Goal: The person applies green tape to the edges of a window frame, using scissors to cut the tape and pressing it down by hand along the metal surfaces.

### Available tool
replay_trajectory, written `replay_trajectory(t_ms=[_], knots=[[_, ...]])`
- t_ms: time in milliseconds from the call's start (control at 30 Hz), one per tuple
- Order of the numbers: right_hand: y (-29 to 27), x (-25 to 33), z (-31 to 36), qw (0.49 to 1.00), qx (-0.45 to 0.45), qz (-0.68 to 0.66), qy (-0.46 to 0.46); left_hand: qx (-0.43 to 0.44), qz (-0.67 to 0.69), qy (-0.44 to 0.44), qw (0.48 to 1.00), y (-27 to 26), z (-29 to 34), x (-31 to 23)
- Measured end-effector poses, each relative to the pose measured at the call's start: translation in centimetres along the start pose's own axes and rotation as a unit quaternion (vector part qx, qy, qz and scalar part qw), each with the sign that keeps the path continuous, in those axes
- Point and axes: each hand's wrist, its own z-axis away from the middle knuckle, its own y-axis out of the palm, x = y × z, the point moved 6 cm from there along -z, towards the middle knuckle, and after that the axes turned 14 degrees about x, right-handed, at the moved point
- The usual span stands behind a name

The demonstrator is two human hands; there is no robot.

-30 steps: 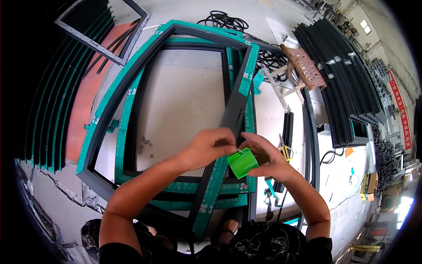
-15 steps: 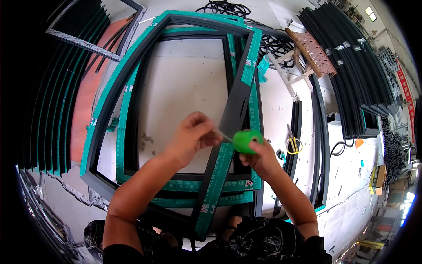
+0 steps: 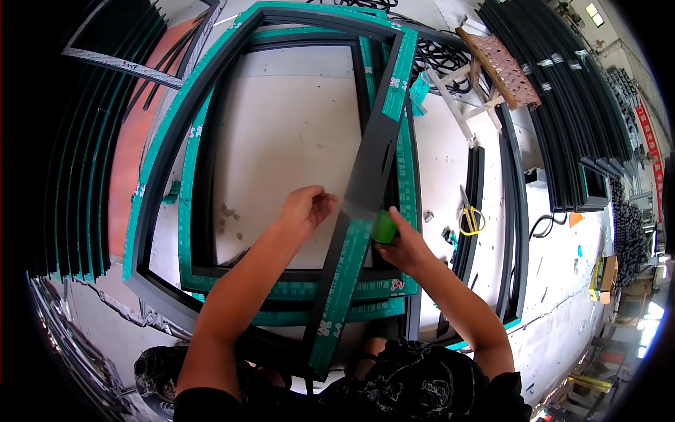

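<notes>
In my right hand (image 3: 403, 247) is a roll of green tape (image 3: 383, 228), held at the right edge of the upper frame's near bar. A clear strip of tape (image 3: 358, 209) runs leftward from the roll across this dark bar (image 3: 373, 163), where its green film gives way to bare grey. My left hand (image 3: 310, 209) is closed at the strip's left side, fingertips pinched together. The upper window frame (image 3: 144, 232), dark with green printed film, lies skewed over another similar frame (image 3: 186, 243).
Yellow-handled scissors (image 3: 470, 219) lie on the floor to the right, beside dark profiles (image 3: 470, 246). A wooden stool (image 3: 496, 70) stands at the far right, near coiled black strips (image 3: 446, 67). Stacked dark frames (image 3: 562, 105) lean on the right; more profiles (image 3: 84, 176) stand left.
The tape strip has come down across the bar from a raised slant. My right hand has turned the roll and shifted slightly left, while my left hand has lowered beside the bar.
</notes>
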Motion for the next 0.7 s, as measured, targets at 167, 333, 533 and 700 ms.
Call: replay_trajectory(t_ms=[167,333,533,700], knots=[[-0.9,-2.6,-4.7,0.998,0.060,-0.012,-0.022,-0.084,-0.195,-0.016,0.977,-1.2,-1.0,0.6],[1.3,-3.6,-5.7,0.996,0.015,-0.076,-0.038,-0.131,-0.332,-0.036,0.933,-1.0,-1.4,3.9],[1.7,-5.4,-6.3,0.997,-0.015,-0.065,-0.037,-0.149,-0.387,-0.018,0.910,-4.5,-1.9,5.5],[2.6,-5.9,-7.2,0.997,-0.011,-0.076,-0.003,-0.124,-0.373,-0.050,0.918,-4.2,1.9,3.3]])
